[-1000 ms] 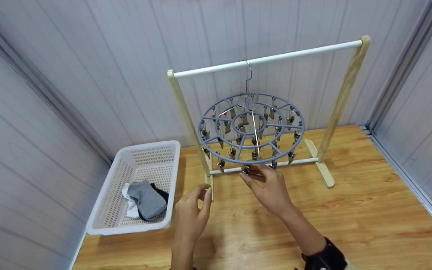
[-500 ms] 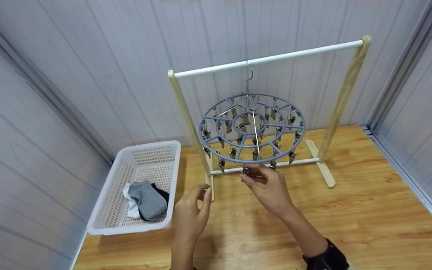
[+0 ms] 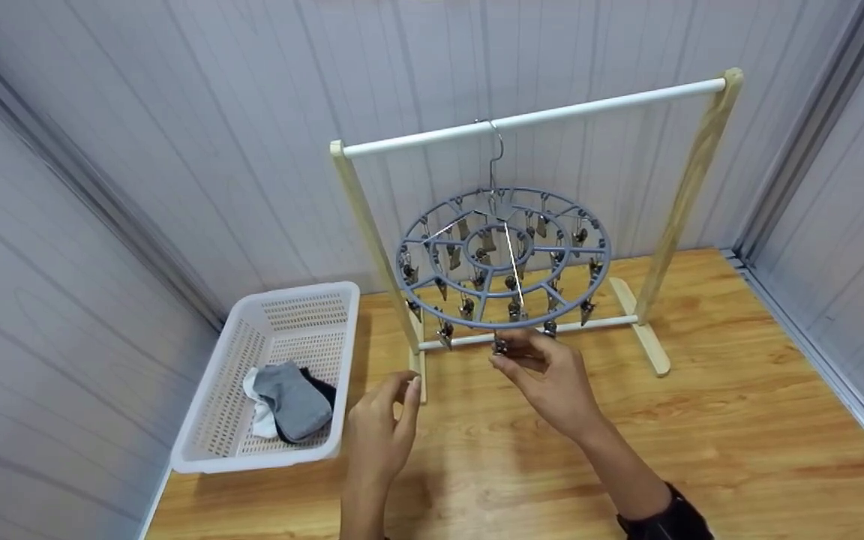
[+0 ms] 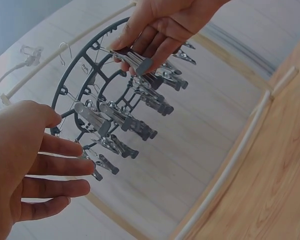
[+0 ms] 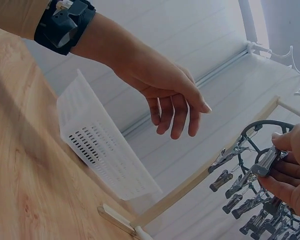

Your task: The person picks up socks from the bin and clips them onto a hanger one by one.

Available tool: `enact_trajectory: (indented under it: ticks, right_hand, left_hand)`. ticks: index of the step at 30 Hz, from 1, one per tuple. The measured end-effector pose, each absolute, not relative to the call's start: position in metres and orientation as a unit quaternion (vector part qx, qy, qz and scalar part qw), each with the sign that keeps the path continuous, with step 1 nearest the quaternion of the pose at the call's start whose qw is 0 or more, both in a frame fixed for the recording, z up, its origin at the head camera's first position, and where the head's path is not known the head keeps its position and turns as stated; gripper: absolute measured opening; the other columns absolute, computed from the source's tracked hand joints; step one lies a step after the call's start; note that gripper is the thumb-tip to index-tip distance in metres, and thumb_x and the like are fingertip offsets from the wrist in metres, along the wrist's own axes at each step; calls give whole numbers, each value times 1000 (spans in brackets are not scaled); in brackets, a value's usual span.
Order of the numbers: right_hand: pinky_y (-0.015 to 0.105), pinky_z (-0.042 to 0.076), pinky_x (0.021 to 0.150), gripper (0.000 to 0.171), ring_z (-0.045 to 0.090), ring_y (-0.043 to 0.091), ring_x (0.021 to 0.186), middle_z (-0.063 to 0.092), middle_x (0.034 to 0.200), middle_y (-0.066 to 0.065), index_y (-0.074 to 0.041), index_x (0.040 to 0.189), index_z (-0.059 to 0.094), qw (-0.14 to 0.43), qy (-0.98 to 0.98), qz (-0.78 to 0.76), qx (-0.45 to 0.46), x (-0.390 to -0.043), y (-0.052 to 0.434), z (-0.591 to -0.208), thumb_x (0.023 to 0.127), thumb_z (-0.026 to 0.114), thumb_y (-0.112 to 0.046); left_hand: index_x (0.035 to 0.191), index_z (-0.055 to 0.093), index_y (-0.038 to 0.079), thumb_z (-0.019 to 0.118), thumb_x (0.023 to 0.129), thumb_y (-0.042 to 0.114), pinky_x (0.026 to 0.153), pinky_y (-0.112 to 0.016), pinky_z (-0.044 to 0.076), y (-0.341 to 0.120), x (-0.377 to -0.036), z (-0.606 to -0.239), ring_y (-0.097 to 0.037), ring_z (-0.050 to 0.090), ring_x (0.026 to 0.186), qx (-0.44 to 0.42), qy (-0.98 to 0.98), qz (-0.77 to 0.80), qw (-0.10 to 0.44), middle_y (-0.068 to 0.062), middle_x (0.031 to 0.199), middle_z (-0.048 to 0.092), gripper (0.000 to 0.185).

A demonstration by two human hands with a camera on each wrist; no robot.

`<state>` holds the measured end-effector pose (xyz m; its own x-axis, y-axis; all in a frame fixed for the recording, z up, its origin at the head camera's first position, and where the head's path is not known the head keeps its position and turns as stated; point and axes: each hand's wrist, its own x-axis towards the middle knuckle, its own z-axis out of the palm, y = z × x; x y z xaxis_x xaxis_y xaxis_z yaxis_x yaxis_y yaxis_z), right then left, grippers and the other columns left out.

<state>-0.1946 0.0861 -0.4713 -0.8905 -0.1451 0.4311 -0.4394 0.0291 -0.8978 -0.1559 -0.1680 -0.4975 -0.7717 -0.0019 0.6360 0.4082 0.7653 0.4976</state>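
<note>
Grey metal clip (image 3: pixel 500 346), hung at six o'clock on the round grey plastic peg hanger (image 3: pixel 502 259), is pinched by the right hand (image 3: pixel 552 382). At eight o'clock, nothing is held by the loosely open left hand (image 3: pixel 381 435).

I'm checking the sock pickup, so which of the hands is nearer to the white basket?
The left. The left hand hovers empty just right of the white basket, near its front corner. The right hand is farther right, pinching a clip on the round hanger.
</note>
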Motion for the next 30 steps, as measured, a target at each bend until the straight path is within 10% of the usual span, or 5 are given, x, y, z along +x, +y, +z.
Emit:
enact_trajectory:
  ticks: [18,30]
  right_hand:
    - [36,61,91,28,74,24,105,73,117,11,1,121,73,81,-705,677,197,-196,90,-467,96,79,-10]
    - [35,61,90,25,74,25,105,74,115,11,-1,118,75,84,-709,676,182,-199,94,-469,95,80,-8]
  left_hand:
    - [114,75,8,69,104,22,70,-39,59,-230,-162,-477,-17,72,81,-60,-916,-292,267,-2,94,77,19]
    - [108,74,3,63,106,23,75,-55,57,-329,-218,-445,-33,73,83,-52,-972,-185,138,-14,94,77,23]
